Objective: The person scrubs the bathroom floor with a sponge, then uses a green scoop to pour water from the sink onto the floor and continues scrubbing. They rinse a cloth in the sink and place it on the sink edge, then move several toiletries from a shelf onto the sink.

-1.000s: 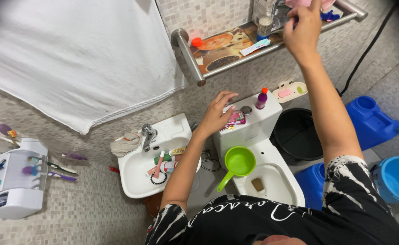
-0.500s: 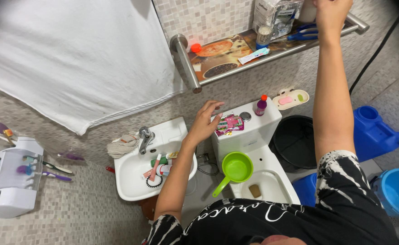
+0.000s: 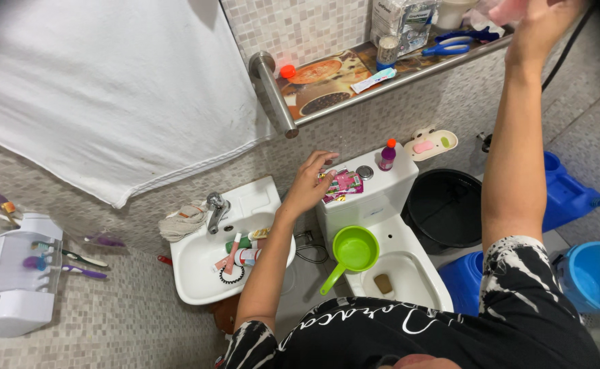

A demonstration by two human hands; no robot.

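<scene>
My left hand reaches down to the white toilet tank, fingers apart, its fingertips at the edge of a colourful pink and green packet lying on the lid. My right hand is raised to the right end of the wall shelf and is closed on a blurred pink object that is partly cut off by the top edge. A small purple bottle with an orange cap stands on the tank beside the round flush button.
A green scoop rests on the toilet bowl. The sink holds tubes, with a tap and a cloth. The shelf carries blue scissors, a bag and a jar. A black bucket, blue containers and a white towel surround me.
My right hand has gone up and to the right along the shelf with the pink object. My left hand shifted slightly left on the tank lid.
</scene>
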